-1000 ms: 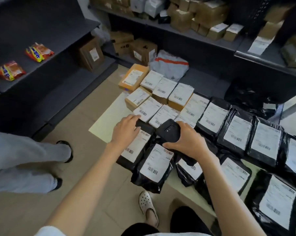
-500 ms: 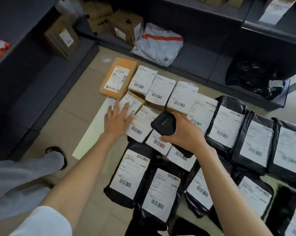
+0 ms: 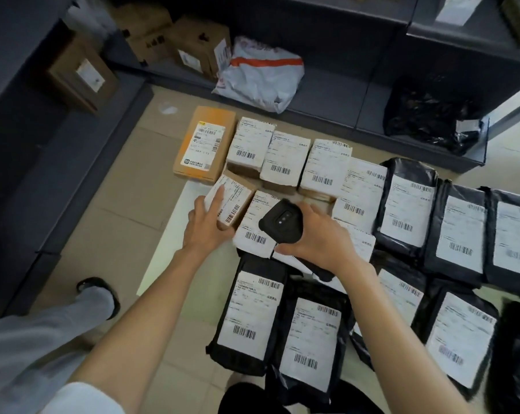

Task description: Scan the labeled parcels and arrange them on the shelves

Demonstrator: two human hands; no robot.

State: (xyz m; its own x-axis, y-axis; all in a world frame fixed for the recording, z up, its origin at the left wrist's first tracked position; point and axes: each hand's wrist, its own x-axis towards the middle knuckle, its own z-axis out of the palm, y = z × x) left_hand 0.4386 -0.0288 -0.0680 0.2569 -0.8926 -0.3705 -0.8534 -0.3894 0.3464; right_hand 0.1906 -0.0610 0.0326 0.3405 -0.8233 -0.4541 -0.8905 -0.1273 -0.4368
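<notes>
Labeled parcels lie in rows on the floor: small cardboard boxes with white barcode labels at the back, black poly bags (image 3: 254,312) in front and to the right. My left hand (image 3: 206,227) grips a small cardboard box (image 3: 233,201) at the left end of the second row, fingers across its label, thumb at its near edge; the box is tilted up. My right hand (image 3: 318,237) holds a black handheld scanner (image 3: 282,222) just above the neighbouring labeled box (image 3: 254,234). An orange-brown box (image 3: 205,144) lies at the back left.
Dark grey shelves (image 3: 336,106) line the back and left. The low shelf holds brown cartons (image 3: 199,46), a white-and-orange poly bag (image 3: 261,76) and a black bag (image 3: 432,121). Another person's leg and dark shoe (image 3: 99,289) stand on the floor at left.
My left hand left the black bag, reached forward to the small box and now grips and tilts it. The scanner hand moved forward over the boxes. My view tipped down and closer.
</notes>
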